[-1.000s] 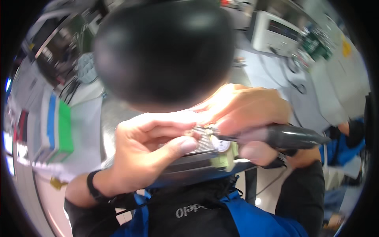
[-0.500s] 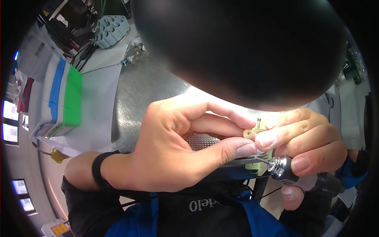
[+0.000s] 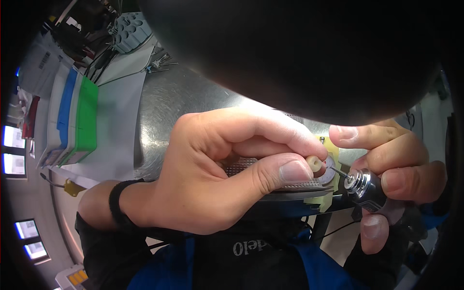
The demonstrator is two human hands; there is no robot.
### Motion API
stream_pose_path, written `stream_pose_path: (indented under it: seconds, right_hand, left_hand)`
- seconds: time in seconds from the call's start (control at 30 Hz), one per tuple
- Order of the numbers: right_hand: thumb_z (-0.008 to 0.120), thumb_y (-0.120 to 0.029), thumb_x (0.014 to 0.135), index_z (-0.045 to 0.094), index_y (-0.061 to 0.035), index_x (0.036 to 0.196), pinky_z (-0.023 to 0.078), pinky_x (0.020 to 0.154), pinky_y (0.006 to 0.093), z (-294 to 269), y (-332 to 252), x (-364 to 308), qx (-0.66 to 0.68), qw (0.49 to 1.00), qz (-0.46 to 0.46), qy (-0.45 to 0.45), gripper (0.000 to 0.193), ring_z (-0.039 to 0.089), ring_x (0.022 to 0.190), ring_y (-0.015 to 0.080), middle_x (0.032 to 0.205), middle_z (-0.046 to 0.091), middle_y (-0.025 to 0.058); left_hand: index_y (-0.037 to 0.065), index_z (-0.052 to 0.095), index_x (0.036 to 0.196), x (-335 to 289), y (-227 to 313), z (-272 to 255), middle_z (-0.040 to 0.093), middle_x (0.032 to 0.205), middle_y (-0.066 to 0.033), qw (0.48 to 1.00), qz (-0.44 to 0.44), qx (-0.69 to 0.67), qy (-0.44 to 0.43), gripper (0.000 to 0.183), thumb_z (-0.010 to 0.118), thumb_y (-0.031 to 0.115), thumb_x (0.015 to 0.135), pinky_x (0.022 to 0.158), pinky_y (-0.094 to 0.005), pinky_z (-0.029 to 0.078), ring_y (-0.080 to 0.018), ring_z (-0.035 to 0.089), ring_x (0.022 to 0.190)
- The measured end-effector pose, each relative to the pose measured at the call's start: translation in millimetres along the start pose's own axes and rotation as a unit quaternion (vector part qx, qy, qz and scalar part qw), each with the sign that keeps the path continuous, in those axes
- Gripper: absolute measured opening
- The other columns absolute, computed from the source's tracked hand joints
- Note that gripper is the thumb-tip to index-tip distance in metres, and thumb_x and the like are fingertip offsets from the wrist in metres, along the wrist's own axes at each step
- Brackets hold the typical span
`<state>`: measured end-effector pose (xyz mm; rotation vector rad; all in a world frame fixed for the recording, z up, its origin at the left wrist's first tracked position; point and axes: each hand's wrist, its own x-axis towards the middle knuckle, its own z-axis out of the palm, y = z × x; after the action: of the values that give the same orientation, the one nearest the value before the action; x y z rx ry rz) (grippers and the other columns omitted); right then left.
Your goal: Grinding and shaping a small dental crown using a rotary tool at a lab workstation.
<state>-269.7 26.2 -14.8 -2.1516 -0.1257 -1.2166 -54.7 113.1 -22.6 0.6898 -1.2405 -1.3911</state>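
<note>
Here the left hand [image 3: 217,174] pinches a small beige piece [image 3: 314,163] between thumb and forefinger, above a perforated metal plate [image 3: 290,184]. The right hand [image 3: 391,179] is clamped on a metal rotary tool [image 3: 366,187], its thin bit touching the piece.

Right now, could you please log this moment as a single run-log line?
left hand: pinches small beige piece | right hand: grips rotary handpiece | bur tip at piece | metal bench below
</note>
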Motion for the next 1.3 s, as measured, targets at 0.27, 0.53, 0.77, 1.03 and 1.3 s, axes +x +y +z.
stream_pose_path:
  seconds: [0.27, 0.53, 0.77, 1.03, 1.3]
  right_hand:
    - [0.063, -0.025, 0.086, 0.046, -0.0051, 0.114, 0.059, 0.075, 0.0439, 5.5, 1.8, -0.1, -0.046, 0.999, -0.024, 0.001, 0.038, 0.067, 0.084, 0.0287, 0.087, 0.053, 0.0116]
    - [0.06, -0.03, 0.087, 0.048, -0.0046, 0.114, 0.057, 0.072, 0.0443, 7.3, 3.3, 1.4, -0.076, 0.996, -0.045, -0.003, 0.039, 0.065, 0.079, 0.0262, 0.083, 0.054, 0.0112]
    - [0.062, -0.03, 0.087, 0.048, -0.0039, 0.111, 0.058, 0.068, 0.0435, 4.9, 8.7, 0.8, -0.057, 0.996, -0.066, -0.011, 0.038, 0.064, 0.077, 0.0251, 0.081, 0.052, 0.0105]
    - [0.064, -0.03, 0.087, 0.048, -0.0035, 0.113, 0.059, 0.071, 0.0419, 0.0, 11.2, 3.2, -0.023, 0.997, -0.063, -0.04, 0.04, 0.064, 0.08, 0.0244, 0.081, 0.052, 0.0095]
    - [0.065, -0.029, 0.086, 0.049, -0.0017, 0.114, 0.058, 0.071, 0.0423, -2.8, 7.2, 2.5, -0.014, 0.998, -0.043, -0.05, 0.042, 0.065, 0.08, 0.0267, 0.085, 0.052, 0.0119]
  left_hand:
    - [-0.005, 0.061, 0.106, -0.1, 1.0, 1.1, 0.072, 0.098, -0.0209, 0.999, -0.024, -0.029, 0.002, 0.017, 0.064, 0.009, 0.097, 0.088, -0.0373, 0.059, -0.0254, 0.072, 0.096]
    - [-0.004, 0.06, 0.105, 0.5, -0.6, -3.9, 0.071, 0.096, -0.0202, 0.999, -0.009, -0.027, -0.027, 0.018, 0.064, 0.011, 0.097, 0.084, -0.0338, 0.059, -0.021, 0.072, 0.09]
    - [-0.005, 0.059, 0.105, 0.9, 0.1, -4.3, 0.071, 0.096, -0.0206, 0.999, -0.017, -0.001, -0.029, 0.018, 0.065, 0.01, 0.097, 0.083, -0.0346, 0.059, -0.0219, 0.072, 0.09]
    - [-0.003, 0.06, 0.102, 0.2, 4.1, -6.4, 0.072, 0.096, -0.0195, 0.998, -0.023, 0.039, -0.031, 0.018, 0.069, 0.011, 0.094, 0.084, -0.0317, 0.058, -0.0198, 0.072, 0.09]
    - [-0.003, 0.061, 0.1, 2.3, 5.0, -6.8, 0.072, 0.093, -0.0176, 0.998, -0.032, 0.034, -0.033, 0.017, 0.071, 0.009, 0.092, 0.082, -0.0301, 0.057, -0.0182, 0.071, 0.089]
